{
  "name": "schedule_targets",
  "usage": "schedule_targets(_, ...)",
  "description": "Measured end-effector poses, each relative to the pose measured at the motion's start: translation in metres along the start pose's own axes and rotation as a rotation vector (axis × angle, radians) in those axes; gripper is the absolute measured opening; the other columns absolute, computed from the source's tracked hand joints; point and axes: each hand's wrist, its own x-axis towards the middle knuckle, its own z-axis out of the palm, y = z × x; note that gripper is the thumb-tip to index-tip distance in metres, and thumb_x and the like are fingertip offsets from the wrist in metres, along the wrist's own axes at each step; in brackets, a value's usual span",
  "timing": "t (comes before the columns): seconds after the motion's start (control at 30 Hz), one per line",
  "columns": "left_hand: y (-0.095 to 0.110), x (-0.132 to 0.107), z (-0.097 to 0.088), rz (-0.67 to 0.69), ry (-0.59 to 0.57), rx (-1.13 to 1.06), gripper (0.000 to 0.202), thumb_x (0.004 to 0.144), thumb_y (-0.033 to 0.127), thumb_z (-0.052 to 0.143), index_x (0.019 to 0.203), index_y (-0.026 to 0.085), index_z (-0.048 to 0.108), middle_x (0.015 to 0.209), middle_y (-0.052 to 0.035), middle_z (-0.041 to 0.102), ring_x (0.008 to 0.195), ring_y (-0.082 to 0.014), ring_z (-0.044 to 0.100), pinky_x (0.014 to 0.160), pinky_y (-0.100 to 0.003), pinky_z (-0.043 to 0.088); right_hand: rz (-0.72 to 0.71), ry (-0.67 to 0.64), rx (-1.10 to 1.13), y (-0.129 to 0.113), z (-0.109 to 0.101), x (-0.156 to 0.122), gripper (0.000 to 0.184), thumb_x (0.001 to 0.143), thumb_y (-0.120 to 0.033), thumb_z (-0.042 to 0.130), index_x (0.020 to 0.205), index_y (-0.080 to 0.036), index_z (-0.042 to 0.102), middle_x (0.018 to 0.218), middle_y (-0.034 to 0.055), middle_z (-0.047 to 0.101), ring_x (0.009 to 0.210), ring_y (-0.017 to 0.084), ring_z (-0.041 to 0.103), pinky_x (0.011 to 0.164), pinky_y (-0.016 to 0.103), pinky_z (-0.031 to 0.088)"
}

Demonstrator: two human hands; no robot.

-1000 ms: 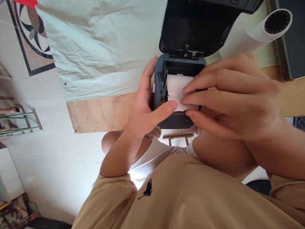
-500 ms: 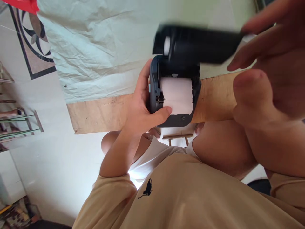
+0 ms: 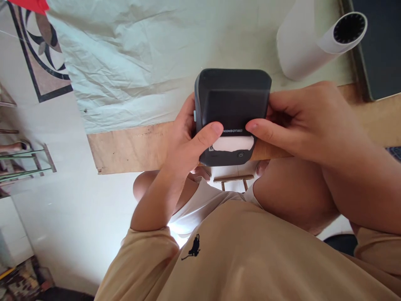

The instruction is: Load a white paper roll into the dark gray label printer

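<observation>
Printer [image 3: 237,110], smooth, rounded, gripped by left hand [image 3: 190,141] and right hand [image 3: 308,125], shows ragged paper [image 3: 233,144].

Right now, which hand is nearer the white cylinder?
Right. The right hand grips the black device just below the white cylinder in view; the left hand is farther away, on the device's left side.
</observation>
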Motion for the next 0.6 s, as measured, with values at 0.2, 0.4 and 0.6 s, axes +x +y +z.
schedule_targets(0.2,-0.001,0.004,-0.015,0.03,-0.175,0.009,0.024,0.074,0.037,0.056,0.091,0.021,0.053,0.091,-0.0026,0.059,0.078,-0.0135,0.059,0.063,-0.026,0.047,0.005,-0.044,-0.015,-0.003,0.006,0.004,0.071,0.08,-0.067,0.014,0.079,-0.004,0.046,0.062,0.0044,0.04,0.07,-0.006,0.033,0.069,0.01,0.028)
schedule_targets(0.4,-0.002,0.007,-0.012,0.078,-0.224,-0.121,0.034,0.079,0.044,0.048,0.104,0.021,0.051,0.091,-0.0032,0.059,0.089,-0.0167,0.059,0.069,-0.029,0.048,0.073,-0.146,-0.033,-0.018,0.002,0.014,0.067,0.074,-0.07,0.029,0.068,-0.005,0.047,0.054,0.0005,0.039,0.047,-0.008,0.019,0.048,0.013,0.014)
schedule_targets(0.6,-0.017,0.014,-0.021,0.11,-0.16,-0.215,0.038,0.083,0.049,0.036,0.087,0.018,0.058,0.08,-0.0003,0.061,0.081,-0.013,0.057,0.074,-0.028,0.044,0.01,-0.107,-0.02,-0.026,0.0,0.017,0.06,0.08,-0.058,0.024,0.062,-0.004,0.044,0.05,0.0007,0.034,0.044,-0.009,0.016,0.045,0.009,0.013)
